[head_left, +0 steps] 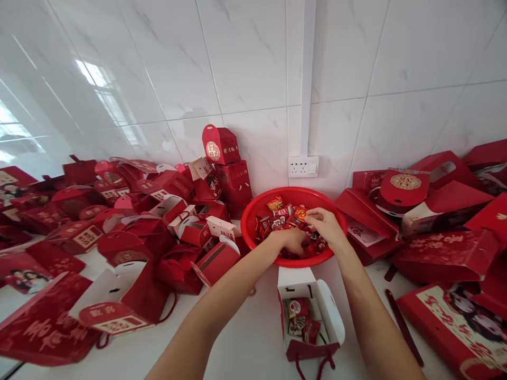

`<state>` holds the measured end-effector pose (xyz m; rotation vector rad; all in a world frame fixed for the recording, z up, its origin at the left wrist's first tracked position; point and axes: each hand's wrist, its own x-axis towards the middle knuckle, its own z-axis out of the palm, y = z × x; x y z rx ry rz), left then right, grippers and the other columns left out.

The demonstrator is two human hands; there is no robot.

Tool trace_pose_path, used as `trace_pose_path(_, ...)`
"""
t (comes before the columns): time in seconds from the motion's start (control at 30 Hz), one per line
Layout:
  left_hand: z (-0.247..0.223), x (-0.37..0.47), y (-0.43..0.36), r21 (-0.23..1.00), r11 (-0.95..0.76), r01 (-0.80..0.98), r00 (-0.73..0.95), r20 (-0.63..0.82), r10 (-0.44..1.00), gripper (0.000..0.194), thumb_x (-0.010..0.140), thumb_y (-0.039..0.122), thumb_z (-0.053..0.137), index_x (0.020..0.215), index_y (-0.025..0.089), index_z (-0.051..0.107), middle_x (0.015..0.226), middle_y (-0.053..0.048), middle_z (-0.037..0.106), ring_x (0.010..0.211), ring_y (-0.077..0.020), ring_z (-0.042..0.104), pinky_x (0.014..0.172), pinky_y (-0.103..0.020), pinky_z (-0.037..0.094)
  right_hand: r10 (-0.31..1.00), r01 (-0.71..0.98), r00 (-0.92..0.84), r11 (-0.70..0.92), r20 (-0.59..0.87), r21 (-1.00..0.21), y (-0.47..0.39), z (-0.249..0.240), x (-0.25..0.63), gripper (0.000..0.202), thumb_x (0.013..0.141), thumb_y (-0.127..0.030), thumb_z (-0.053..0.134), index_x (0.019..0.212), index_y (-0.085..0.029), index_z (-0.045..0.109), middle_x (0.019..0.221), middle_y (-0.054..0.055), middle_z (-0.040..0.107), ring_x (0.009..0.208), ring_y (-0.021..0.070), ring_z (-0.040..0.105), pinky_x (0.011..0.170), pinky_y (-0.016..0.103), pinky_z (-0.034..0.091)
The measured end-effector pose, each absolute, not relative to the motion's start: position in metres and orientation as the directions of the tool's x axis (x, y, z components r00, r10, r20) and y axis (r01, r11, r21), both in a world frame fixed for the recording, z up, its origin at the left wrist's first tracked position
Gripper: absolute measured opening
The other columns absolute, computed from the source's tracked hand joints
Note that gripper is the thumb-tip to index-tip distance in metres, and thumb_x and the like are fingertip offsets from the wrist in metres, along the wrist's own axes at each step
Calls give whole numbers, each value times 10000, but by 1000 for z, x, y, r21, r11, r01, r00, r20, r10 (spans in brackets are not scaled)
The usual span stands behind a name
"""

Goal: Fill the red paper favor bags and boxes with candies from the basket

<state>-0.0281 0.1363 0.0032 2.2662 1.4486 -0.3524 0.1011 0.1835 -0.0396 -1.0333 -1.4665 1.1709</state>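
A red plastic basket (253, 198) holds a heap of small wrapped candies (281, 211). My left hand (293, 240) is down among them, its fingertips hidden by the wrappers. At the basket's right side, my right hand (324, 224) pinches a red and orange candy packet (299, 214) between thumb and fingers. Just in front of the basket stands an open red gift box (336, 322), white inside, with several wrapped candies (301, 316) in it and a red cord handle at its near side.
Many red gift boxes (127, 237) crowd the left of the white table, with a stack (233, 179) against the tiled wall. More red boxes and bags (443, 253) pile up on the right. A dark red strip (404, 327) lies beside my right forearm. A wall socket (303, 167) sits behind the basket.
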Motion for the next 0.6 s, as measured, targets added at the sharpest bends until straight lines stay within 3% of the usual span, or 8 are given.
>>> trace_pose_path(0.17, -5, -30, 140, 312, -344, 886, 445, -359, 820, 145, 751, 272, 678, 861, 177, 697, 727, -21, 693, 608, -178, 604, 592, -267, 453, 971, 3, -171, 173, 170, -985, 181, -35, 102, 257, 586, -352, 703, 790, -198, 669, 703, 12, 684, 702, 201, 650, 672, 326, 494)
trace_pose_path(0.3, -9, -38, 146, 364, -288, 886, 381, -213, 900, 51, 675, 193, 675, 718, 178, 653, 667, -37, 670, 611, -213, 606, 626, -300, 461, 973, -30, -149, 173, 175, -985, 180, -33, 102, 257, 580, -340, 732, 784, -194, 675, 729, 24, 695, 737, 208, 661, 703, 336, 510)
trace_pose_path(0.47, -8, -51, 153, 521, -242, 819, 226, 95, 970, 61, 751, 216, 608, 801, 185, 623, 849, -57, 706, 803, -237, 640, 769, -318, 487, 984, -73, -90, 145, 152, -987, 182, -33, 101, 259, 638, -353, 750, 832, -208, 659, 832, 54, 726, 813, 226, 687, 701, 340, 543)
trace_pose_path(0.6, -8, -53, 158, 671, -267, 692, 116, 263, 958, 28, 788, 193, 557, 811, 188, 572, 865, -28, 684, 835, -207, 636, 798, -297, 490, 990, -99, -95, 97, 106, -990, 181, -31, 101, 229, 703, -345, 721, 889, -220, 670, 868, 51, 741, 817, 214, 702, 645, 299, 554)
